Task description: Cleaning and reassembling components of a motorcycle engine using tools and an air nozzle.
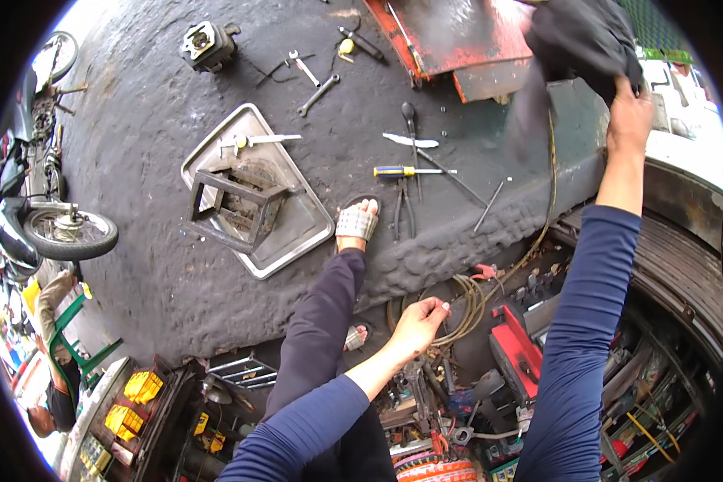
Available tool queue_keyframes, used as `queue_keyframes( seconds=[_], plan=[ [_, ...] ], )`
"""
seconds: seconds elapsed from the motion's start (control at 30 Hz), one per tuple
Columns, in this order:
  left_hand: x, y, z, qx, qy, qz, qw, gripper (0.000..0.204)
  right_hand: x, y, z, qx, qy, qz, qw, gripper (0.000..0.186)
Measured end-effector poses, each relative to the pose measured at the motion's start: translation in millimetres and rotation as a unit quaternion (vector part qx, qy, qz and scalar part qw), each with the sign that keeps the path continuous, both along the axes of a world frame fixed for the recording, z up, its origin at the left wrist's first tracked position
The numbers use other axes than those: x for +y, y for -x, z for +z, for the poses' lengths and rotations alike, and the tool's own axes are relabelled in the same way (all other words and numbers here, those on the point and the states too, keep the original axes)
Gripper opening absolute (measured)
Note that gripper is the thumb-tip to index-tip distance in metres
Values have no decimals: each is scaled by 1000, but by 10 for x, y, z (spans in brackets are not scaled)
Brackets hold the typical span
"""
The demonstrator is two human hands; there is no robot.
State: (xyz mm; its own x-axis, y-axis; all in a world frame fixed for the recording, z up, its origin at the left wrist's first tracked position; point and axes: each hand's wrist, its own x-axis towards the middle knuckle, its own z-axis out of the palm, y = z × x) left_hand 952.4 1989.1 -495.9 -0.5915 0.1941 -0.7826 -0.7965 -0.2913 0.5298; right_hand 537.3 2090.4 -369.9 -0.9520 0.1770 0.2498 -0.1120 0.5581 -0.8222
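Note:
At the upper right, my right hand (628, 120) is closed on a dark cloth (582, 40) that hangs in loose folds, its left edge smeared by motion. My left hand (418, 325) hovers in front of me with the fingers curled and the thumb against them; nothing shows in it. Beneath it lie a coiled hose (466, 313) and a jumble of tools. Farther off on the dark ground are a yellow-and-blue screwdriver (394, 171), pliers (404, 210) and a black-handled tool (410, 120).
A metal tray (297, 233) carries a black metal frame (237, 210) and a caliper (257, 140). Beyond lie an engine cylinder (209, 46), wrenches (320, 95) and a red metal stand (490, 36). A red toolbox (516, 349) stands near me. Motorcycles (68, 229) and a seated person are at left.

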Motion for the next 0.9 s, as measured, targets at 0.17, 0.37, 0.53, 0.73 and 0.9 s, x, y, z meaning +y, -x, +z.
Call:
queue_keyframes(
  seconds=[0.17, 0.37, 0.53, 0.73, 0.9],
  plan=[
    [-143, 43, -78, -11, -81, 116, 990, 27, -132, -911, -522, 104, 63, 26, 992, 35],
    [-633, -23, -37, -68, -46, 177, 981, 27, -462, -3775, -1193, -184, 187, -1, 965, 20],
    [-742, -341, 432, 107, -8, 26, 994, 20, 392, -6451, -1952, -565, 16, 100, 819, 10],
    [-1834, -1835, 1362, 130, 376, -277, 875, 22, 557, -7925, -1384, -725, -64, 382, 569, 20],
    [-1807, -2935, 1315, 80, 358, -456, 811, 25, 705, -8363, -1300, -674, -161, 396, 602, 22]
  ],
)
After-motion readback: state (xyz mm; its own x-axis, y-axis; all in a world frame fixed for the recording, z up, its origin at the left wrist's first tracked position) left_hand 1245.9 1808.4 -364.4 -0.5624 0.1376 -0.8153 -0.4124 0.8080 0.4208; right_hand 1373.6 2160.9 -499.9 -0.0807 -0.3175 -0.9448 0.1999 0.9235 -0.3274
